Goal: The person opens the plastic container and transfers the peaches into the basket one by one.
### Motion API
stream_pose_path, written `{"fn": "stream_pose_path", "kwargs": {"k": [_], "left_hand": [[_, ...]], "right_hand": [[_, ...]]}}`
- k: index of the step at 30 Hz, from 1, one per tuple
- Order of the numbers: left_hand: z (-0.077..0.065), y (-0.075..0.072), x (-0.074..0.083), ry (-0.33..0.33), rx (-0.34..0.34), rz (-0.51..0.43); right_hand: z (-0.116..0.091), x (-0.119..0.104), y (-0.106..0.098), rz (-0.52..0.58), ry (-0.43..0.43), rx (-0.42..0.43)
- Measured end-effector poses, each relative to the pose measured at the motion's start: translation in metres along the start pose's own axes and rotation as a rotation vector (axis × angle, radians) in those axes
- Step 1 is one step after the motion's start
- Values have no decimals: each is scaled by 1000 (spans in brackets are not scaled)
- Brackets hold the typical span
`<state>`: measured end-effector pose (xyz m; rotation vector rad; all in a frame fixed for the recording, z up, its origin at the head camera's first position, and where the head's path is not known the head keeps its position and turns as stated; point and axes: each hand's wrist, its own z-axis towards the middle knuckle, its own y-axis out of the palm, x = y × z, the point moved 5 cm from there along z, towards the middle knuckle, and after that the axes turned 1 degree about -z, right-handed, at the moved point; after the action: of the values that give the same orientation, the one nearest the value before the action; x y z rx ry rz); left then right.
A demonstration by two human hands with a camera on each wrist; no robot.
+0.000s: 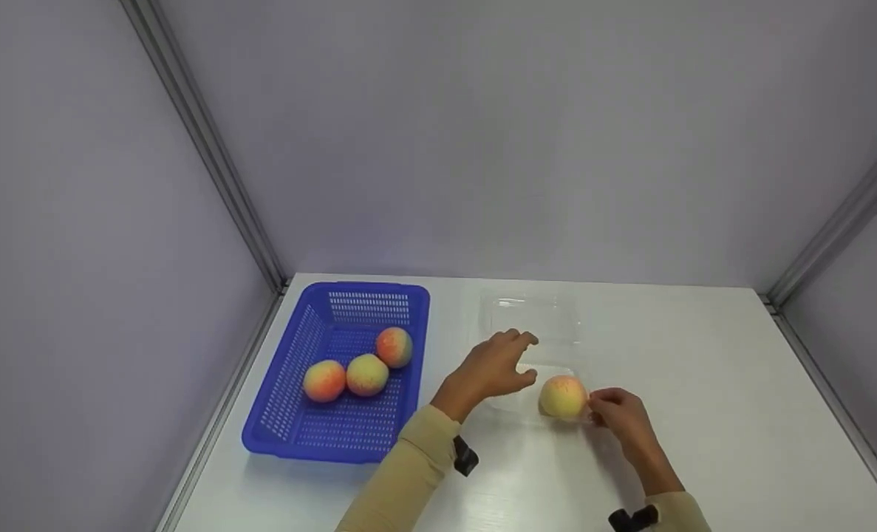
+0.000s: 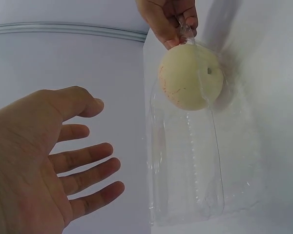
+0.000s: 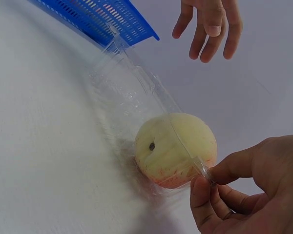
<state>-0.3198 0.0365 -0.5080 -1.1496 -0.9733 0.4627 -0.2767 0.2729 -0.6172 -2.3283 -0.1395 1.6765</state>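
A clear plastic clamshell box point(image 1: 516, 399) lies on the table with its lid point(image 1: 533, 318) folded back toward the wall. Inside the box's right end sits one yellow-pink peach point(image 1: 564, 397). My right hand point(image 1: 623, 417) pinches the box's near right corner between thumb and fingers, as the right wrist view point(image 3: 244, 190) also shows. Above the box's left part hovers my left hand point(image 1: 491, 367), fingers spread and holding nothing. In the left wrist view its palm and fingers point(image 2: 95, 158) stand apart from the box.
A blue perforated basket point(image 1: 335, 436) stands on the left of the white table point(image 1: 734, 414). Three peaches lie in it, among them a red-yellow peach point(image 1: 325, 381). Grey wall panels point(image 1: 519, 148) enclose the table at the back and sides.
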Motion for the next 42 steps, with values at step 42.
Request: {"fn": "stream_pose_path", "kwargs": {"k": [42], "left_hand": [[19, 45, 13, -57, -119, 13]], "right_hand": [[1, 0, 2, -7, -4, -2]]}}
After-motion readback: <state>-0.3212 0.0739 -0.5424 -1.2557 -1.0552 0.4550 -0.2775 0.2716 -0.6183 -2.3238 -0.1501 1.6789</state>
